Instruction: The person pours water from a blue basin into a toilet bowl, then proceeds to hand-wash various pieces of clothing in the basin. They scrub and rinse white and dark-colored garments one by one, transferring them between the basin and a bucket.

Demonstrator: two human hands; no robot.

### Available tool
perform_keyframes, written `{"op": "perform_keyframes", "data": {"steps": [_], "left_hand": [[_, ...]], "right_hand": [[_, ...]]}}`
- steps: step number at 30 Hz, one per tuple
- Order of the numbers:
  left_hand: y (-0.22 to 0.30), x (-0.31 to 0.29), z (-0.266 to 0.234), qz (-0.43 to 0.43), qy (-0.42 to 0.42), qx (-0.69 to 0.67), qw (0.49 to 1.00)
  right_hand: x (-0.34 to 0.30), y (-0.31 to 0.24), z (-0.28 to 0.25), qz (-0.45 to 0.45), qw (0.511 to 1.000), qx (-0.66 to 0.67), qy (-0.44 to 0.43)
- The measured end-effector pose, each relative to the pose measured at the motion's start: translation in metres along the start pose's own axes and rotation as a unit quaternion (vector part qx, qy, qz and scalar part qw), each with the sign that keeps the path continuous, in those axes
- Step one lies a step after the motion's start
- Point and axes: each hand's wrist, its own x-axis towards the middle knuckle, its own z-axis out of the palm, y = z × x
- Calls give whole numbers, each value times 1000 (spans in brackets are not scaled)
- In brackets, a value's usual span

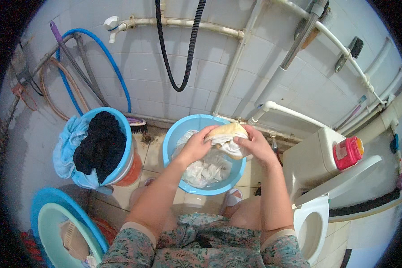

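Above the far right part of a light-blue basin (169, 138), both of my hands are closed on one bundle. My left hand (198, 145) grips the left end of a pale-yellow ridged piece (226, 129), shaped like a small washboard. A white cloth (228, 145) lies against it, and my right hand (257, 144) pinches this cloth with the thumb on top. More yellow shows under the cloth, but I cannot tell whether it is the same piece. Wet white laundry (207, 172) sits in the basin below my hands.
A blue basin (128, 147) with dark and light-blue clothes stands at left on an orange bucket (131, 172). Nearer are stacked green (47, 223) and blue basins. A toilet (310, 223) is at right, a red container (346, 154) on its tank. A scrub brush (137, 123) lies by the wall.
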Motion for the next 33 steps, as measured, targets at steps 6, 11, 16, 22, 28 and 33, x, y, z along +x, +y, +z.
{"op": "perform_keyframes", "data": {"steps": [6, 11, 16, 22, 28, 33], "left_hand": [[-20, -2, -23, -89, 9, 100, 991], [1, -8, -36, -22, -56, 287, 956], [17, -11, -34, 19, -97, 366, 925], [31, -8, -16, 100, 68, 470, 874], [15, 0, -15, 185, 156, 388, 889], [29, -5, -22, 12, 96, 213, 972]], "right_hand": [[6, 67, 2, -73, 919, -369, 117], [16, 81, 13, -152, 885, -416, 148], [28, 69, 9, -191, 866, -418, 198], [30, 58, 11, -238, 883, -344, 214], [24, 48, 14, -274, 904, -281, 173], [29, 56, 15, -320, 838, -365, 251]]}}
